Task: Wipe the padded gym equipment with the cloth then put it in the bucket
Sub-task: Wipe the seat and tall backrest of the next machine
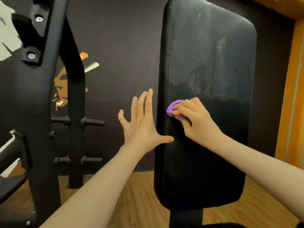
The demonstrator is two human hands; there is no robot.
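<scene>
Nearest, two bare forearms reach in from 6 and 4 o'clock over a wood floor [139,203]. The left hand [141,122] is spread flat with straight fingers, holding nothing; its thumb touches the left edge of the pad [205,145], seemingly to steady it, while the fingers point up toward 12 just beside that edge.

At 3 o'clock from that hand, the right hand [195,117] has its fingers curled round a bunched purple cloth [172,107] and presses it on the pad close to the stitched seam. Only a small part of the cloth shows past the fingertips, at 9 o'clock of the hand.

The cloth looks soft, light and limp. It should crumple to any shape, so a loose fist round the wad, as here, ought to hold it. It will likely sag if pinched by a corner, and may drip if damp; whether it is wet cannot be told.

The pad is black, upright and slightly tilted, with a smooth leather-like skin over what is probably firm foam. It should give a little under pressure and let the cloth slide. Pale streaks lie over its upper half, toward 12 and 1 o'clock, so wiping looks unfinished.

Farther off, a black frame [39,104] with pegs stands at 9 o'clock, against a dark wall [118,55]. No bucket is in view.
</scene>
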